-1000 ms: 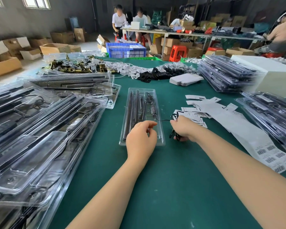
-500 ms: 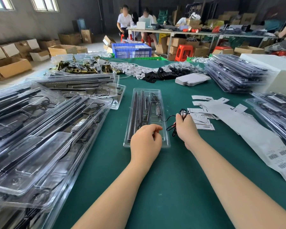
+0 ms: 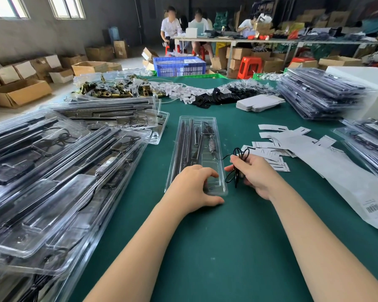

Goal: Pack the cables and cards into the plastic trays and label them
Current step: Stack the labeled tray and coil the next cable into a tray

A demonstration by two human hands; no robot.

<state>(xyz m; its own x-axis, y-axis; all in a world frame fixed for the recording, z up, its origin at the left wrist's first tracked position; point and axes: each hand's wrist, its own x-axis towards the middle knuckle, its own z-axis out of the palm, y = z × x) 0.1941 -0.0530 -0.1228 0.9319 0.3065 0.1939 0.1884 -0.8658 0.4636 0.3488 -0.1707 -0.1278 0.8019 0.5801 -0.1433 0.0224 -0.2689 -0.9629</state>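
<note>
We note a clear plastic tray (image 3: 196,153) lying lengthwise at the middle of the green tabletop (image 3: 227,247), with dark rods in its left channels and a small metal fitting in its right one. The left hand (image 3: 193,185) rests on the tray's near end, fingers curled over the rim and thumb on the cloth just before the near right corner, gripping the tray. The right hand (image 3: 254,174) sits just right of the tray and pinches a coiled black cable (image 3: 238,165), whose loops stand above and below the fingers; a thin strand runs from the coil toward the tray. White cards (image 3: 268,156) lie scattered just beyond the right hand, and a long sheet of barcode labels (image 3: 358,192) stretches toward the right edge. Filled trays are heaped along the left edge (image 3: 52,182) and stacked at the far right corner (image 3: 319,94). A small stack of white cards (image 3: 260,102) lies near the far edge, beside loose black and white tags (image 3: 216,94).
</note>
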